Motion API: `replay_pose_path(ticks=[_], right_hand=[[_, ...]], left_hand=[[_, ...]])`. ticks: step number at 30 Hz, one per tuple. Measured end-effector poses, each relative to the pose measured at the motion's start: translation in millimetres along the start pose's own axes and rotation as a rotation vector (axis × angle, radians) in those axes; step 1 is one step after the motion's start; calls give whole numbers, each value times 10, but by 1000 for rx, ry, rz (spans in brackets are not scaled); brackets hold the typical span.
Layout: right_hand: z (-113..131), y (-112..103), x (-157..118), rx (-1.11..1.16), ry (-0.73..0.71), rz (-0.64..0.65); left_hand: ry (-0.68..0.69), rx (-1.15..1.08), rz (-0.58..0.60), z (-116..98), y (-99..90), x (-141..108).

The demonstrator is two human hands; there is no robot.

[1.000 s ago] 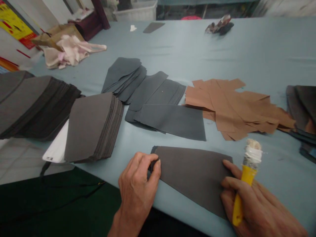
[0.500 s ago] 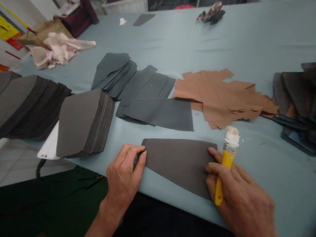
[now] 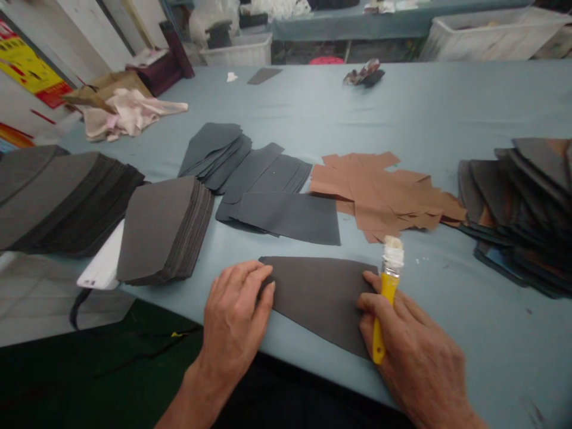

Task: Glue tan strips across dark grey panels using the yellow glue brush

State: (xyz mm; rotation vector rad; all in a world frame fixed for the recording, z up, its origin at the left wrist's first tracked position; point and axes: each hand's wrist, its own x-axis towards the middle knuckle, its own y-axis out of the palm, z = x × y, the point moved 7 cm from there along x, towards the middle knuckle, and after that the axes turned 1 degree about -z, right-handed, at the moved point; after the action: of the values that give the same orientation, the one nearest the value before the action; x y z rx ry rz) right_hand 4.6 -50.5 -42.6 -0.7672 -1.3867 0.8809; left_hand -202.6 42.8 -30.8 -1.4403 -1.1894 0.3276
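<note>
A dark grey tapered piece [image 3: 322, 298] lies flat near the table's front edge. On its left end rest the fingertips of my left hand [image 3: 239, 316], thumb and fingers closed at the piece's edge. My right hand [image 3: 413, 345] touches the right end with its fingertips and also holds a brush by its yellow handle [image 3: 385, 304]. The bristles, coated in white, point away from me. Behind the piece lie dark green-grey sheets [image 3: 290, 214] and a loose pile of brown strips [image 3: 388, 196].
A tall stack of grey pieces [image 3: 156, 226] stands at the left on a white board [image 3: 100, 262], with more dark stacks [image 3: 53, 196] beyond. Dark layered pieces [image 3: 527, 214] lie at the right. Pink cloth [image 3: 134, 113] and a crumpled item [image 3: 366, 72] are farther back.
The view has tilted up, showing more of the background. My left hand's fingers have come further over the left end of the grey piece. The right hand still holds the brush.
</note>
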Motion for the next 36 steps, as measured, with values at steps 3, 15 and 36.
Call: replay_pose_path(ticks=[3, 15, 36], right_hand=[[0, 1, -6, -10, 9, 5], [-20, 9, -10, 47, 29, 60], [282, 242, 355, 293, -21, 100]], left_hand=[[129, -54, 59, -259, 113, 38], [232, 101, 239, -434, 508, -38], [281, 109, 156, -454, 504, -29]])
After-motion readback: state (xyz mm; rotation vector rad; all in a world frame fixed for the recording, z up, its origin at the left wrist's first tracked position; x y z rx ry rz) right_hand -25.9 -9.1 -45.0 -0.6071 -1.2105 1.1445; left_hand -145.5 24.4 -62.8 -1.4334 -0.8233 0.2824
